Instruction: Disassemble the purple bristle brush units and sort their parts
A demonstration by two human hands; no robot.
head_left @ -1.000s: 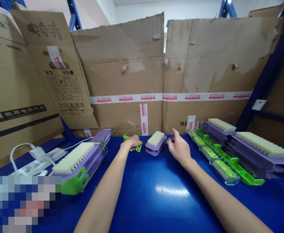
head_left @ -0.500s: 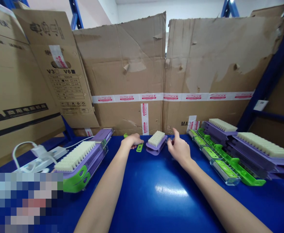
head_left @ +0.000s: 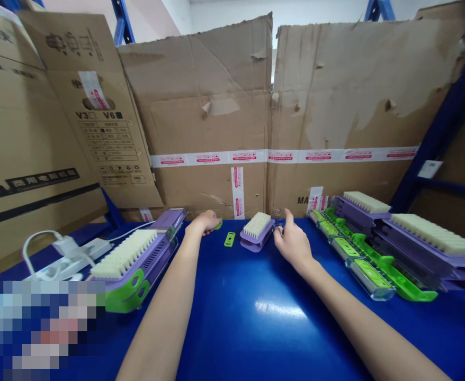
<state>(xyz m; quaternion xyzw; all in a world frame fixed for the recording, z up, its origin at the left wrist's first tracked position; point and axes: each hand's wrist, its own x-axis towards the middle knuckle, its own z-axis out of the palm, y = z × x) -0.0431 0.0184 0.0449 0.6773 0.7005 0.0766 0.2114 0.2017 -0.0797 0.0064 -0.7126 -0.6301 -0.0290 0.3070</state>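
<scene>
My left hand (head_left: 204,223) is at the back of the blue table, its fingers closed on a small green piece (head_left: 218,224). Just right of it a flat green plate with holes (head_left: 229,239) lies on the table. A purple brush head with pale bristles (head_left: 257,226) rests bristles up between my hands. My right hand (head_left: 295,239) is right of that, index finger pointing up, thumb and other fingers curled at a clear plastic piece (head_left: 279,226). Its far side is partly hidden by the fingers.
On the left lies a purple brush unit with a green end (head_left: 127,270), beside a white power strip (head_left: 53,264) with cables. At right are a clear strip with green inserts (head_left: 346,251), a green rail (head_left: 379,263) and purple brush units (head_left: 431,243). Cardboard (head_left: 200,127) stands behind.
My left hand has moved left, away from the flat green plate, and the small green piece now shows at its fingertips. My right hand has hardly moved.
</scene>
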